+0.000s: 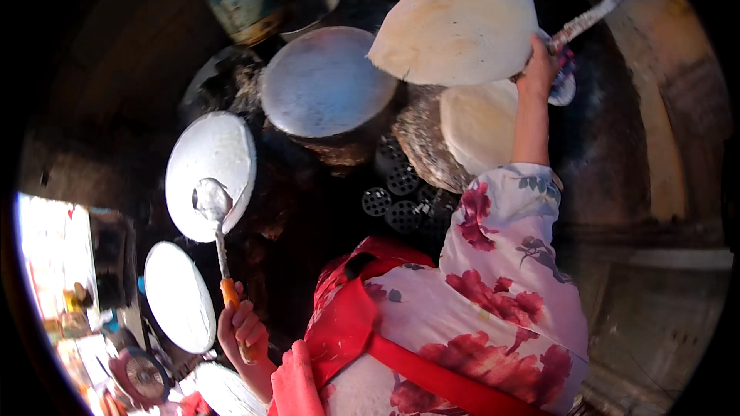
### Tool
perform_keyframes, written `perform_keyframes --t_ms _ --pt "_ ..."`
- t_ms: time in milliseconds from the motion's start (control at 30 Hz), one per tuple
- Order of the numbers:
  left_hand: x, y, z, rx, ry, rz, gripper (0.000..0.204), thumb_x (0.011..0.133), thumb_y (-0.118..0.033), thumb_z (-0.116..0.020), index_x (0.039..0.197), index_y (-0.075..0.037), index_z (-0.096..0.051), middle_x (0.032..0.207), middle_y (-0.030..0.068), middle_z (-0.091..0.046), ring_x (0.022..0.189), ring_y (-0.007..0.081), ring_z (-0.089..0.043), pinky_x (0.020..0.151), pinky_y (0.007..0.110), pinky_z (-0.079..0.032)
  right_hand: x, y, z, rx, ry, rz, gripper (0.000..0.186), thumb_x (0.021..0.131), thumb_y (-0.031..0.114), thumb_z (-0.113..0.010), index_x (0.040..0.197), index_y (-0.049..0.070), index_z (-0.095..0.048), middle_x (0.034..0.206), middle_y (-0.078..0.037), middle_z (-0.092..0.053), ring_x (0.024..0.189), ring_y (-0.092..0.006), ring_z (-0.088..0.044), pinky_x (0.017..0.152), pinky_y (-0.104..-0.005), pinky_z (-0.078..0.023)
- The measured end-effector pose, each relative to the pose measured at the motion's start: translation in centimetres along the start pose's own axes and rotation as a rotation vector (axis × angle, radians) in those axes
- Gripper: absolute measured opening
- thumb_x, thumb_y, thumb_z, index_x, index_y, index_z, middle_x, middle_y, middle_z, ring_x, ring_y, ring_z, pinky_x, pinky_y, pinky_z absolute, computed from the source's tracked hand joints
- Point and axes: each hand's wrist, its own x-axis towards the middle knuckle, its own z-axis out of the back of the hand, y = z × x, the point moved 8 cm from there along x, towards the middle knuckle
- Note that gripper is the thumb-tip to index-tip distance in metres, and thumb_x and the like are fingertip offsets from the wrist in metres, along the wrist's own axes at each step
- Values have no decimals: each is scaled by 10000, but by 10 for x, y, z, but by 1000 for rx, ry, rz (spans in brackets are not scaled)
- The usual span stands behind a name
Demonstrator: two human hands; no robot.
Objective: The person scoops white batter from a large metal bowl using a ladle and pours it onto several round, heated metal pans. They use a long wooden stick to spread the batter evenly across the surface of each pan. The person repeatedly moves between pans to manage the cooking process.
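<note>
At the lower left, my left hand [245, 331] is closed around the orange handle of a metal ladle [222, 250]. The ladle's bowl rests over a round vessel of white liquid [204, 142], which looks like batter. At the upper right my right hand [537, 68] grips the edge of a thin cream-coloured flatbread [459, 27], raised flat above the stoves; the fingers are partly hidden behind it. Below it, a second cream round sheet [479, 123] lies on a round stove top. A bare grey round griddle [329, 81] is to the left.
Several honeycomb coal briquettes [402, 216] sit low between the stoves. A whitish-crusted stick [597, 19] juts out beside my right hand. Another white round surface [179, 296] is near my left hand. A stained bucket [245, 6] stands at the back; a fan [142, 375] is at lower left.
</note>
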Motion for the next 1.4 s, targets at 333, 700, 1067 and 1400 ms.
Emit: perform_keyframes --t_ms 333,700,1067,1400 --pt "125 48 -85 280 142 423 363 975 -141 -320 1291 26 -384 653 -11 -329 425 62 -302 363 199 -282 -100 -102 350 -436 -427 -342 180 820 120 -611 960 44 -526 657 -40 -530 417 -106 -437 380 -272 -365" --pt "262 141 -155 924 194 536 255 938 -155 -458 1167 -42 -451 610 -36 -342 413 57 -319 361 211 -291 -152 -67 216 -1562 41 -128 439 924 414 -412 924 40 -640 812 -208 -644 786 -409 -611 690 -501 -466" --pt "350 156 -125 1613 171 80 287 860 -121 -573 1105 -36 -451 655 19 -477 409 99 -435 362 251 -370 -222 -186 21 -1145 555 -257 268 901 246 -460 1021 11 -506 774 -241 -621 744 -427 -603 659 -526 -459" --pt "417 118 -101 1983 221 -309 540 805 -145 -579 1298 8 -422 1065 221 -617 958 324 -616 849 386 -459 -258 -203 -64 -1265 586 -263 253 902 235 -458 1024 20 -511 759 -216 -629 721 -401 -615 643 -518 -469"
